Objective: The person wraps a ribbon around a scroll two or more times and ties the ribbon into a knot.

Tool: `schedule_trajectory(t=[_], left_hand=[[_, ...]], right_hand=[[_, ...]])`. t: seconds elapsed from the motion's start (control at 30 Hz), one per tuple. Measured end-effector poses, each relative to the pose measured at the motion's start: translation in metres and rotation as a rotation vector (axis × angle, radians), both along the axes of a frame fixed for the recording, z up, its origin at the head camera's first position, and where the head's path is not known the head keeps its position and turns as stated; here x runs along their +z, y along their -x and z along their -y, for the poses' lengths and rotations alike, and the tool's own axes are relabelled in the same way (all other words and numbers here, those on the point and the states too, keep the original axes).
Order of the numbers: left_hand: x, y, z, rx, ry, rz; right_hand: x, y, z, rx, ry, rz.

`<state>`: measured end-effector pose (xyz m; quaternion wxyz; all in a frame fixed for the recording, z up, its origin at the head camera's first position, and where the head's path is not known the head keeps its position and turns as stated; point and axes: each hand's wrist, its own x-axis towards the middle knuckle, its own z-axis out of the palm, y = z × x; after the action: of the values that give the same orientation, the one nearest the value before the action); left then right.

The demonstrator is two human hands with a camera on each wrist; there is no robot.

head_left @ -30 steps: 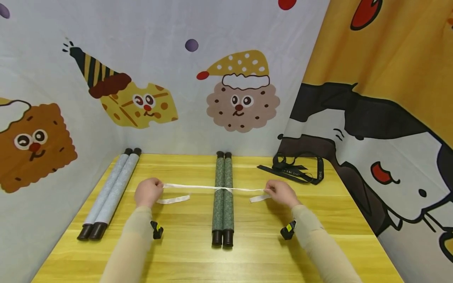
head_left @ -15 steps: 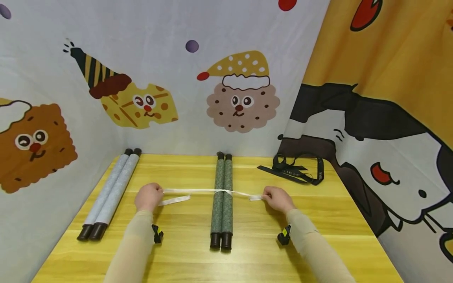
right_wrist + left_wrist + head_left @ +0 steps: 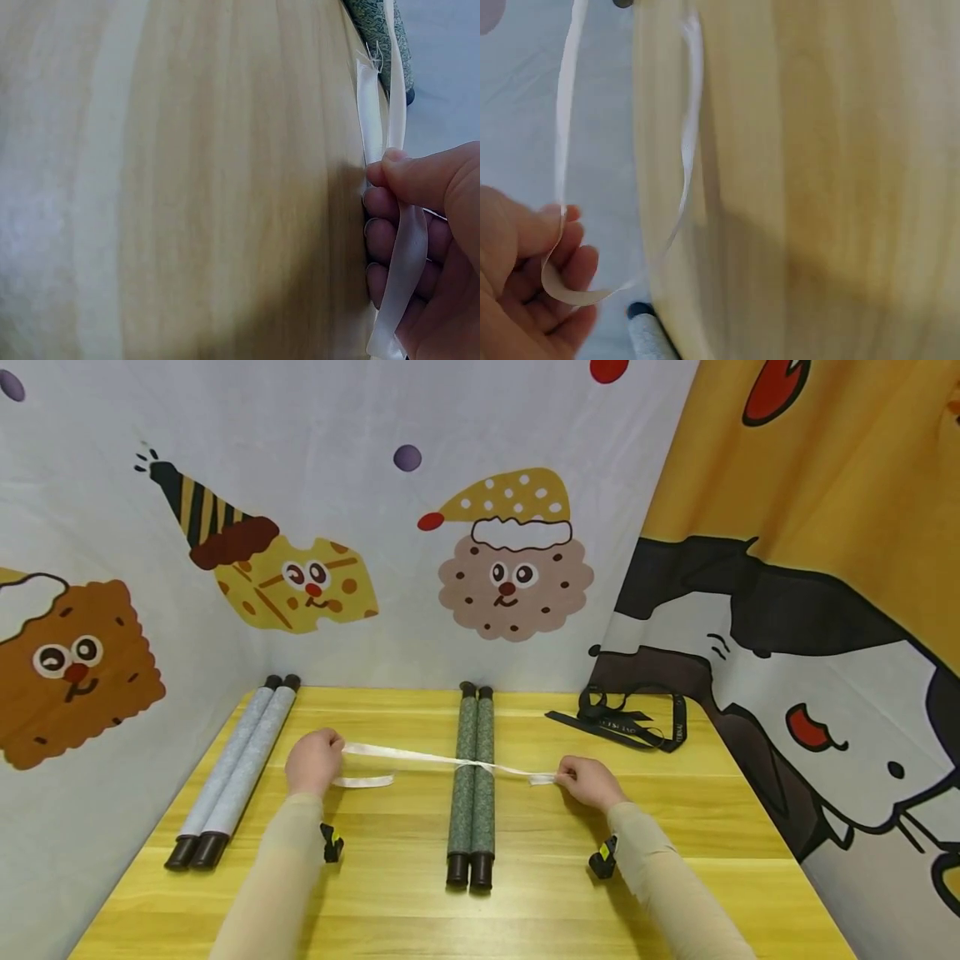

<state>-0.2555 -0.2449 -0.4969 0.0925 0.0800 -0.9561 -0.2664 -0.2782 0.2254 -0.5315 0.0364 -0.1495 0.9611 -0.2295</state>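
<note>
Two green speckled scroll rolls (image 3: 472, 810) with dark end caps lie side by side in the middle of the table. A white ribbon (image 3: 405, 754) passes round both at about mid-length and crosses on top. My left hand (image 3: 313, 762) pinches one end between thumb and fingers, raised above the table, and the ribbon's tail (image 3: 690, 135) loops down from it. On the other side, my right hand (image 3: 591, 782) pinches the other end, lower and near the tabletop. In the right wrist view that ribbon (image 3: 409, 255) runs across the curled fingers, and its frayed tip lies beside the green roll.
Two pale grey-blue rolls (image 3: 243, 760) with dark caps lie along the table's left side. A black printed ribbon (image 3: 630, 720) sits in a loose heap at the back right. A cartoon-printed cloth (image 3: 405, 660) hangs behind the wooden table (image 3: 390, 910).
My left hand dipped slightly, then rose, so its ribbon side now slopes up to the left. My right hand moved a little toward me and then stayed there, its ribbon side slacker.
</note>
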Motion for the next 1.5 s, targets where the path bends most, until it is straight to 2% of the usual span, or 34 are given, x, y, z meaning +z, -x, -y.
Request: schedule_trajectory(t=[0.17, 0.3, 0.4, 0.57, 0.63, 0.73, 1.0, 1.23, 1.37, 1.5], left_hand=[[0.008, 0.005, -0.010, 0.005, 0.059, -0.174], [0.006, 0.005, -0.023, -0.063, 0.071, -0.207], [0.002, 0.005, -0.037, -0.170, 0.064, -0.184], [-0.004, 0.002, -0.058, -0.361, 0.017, -0.084], [-0.005, 0.001, -0.064, -0.406, 0.025, -0.046], [-0.008, 0.001, -0.069, -0.433, 0.081, -0.017], [-0.014, -0.002, -0.079, -0.458, 0.189, -0.026], [-0.019, 0.000, -0.088, -0.407, 0.240, -0.063], [-0.018, -0.002, -0.091, -0.359, 0.207, -0.070], [-0.013, -0.003, -0.096, -0.300, 0.093, -0.088]], right_hand=[[0.000, -0.001, -0.001, 0.003, 0.012, -0.001], [0.000, -0.002, -0.001, -0.001, 0.018, 0.009], [0.000, -0.002, -0.001, -0.004, 0.019, 0.014], [0.000, -0.004, 0.000, -0.007, 0.026, 0.022], [0.000, -0.004, 0.000, -0.006, 0.027, 0.022], [-0.001, -0.004, 0.000, -0.011, 0.027, 0.022], [0.001, -0.004, 0.001, -0.010, 0.026, 0.014], [0.003, -0.004, 0.002, -0.010, 0.029, 0.006], [0.003, -0.003, 0.002, -0.010, 0.018, 0.003], [0.002, -0.003, 0.002, -0.017, 0.017, 0.008]])
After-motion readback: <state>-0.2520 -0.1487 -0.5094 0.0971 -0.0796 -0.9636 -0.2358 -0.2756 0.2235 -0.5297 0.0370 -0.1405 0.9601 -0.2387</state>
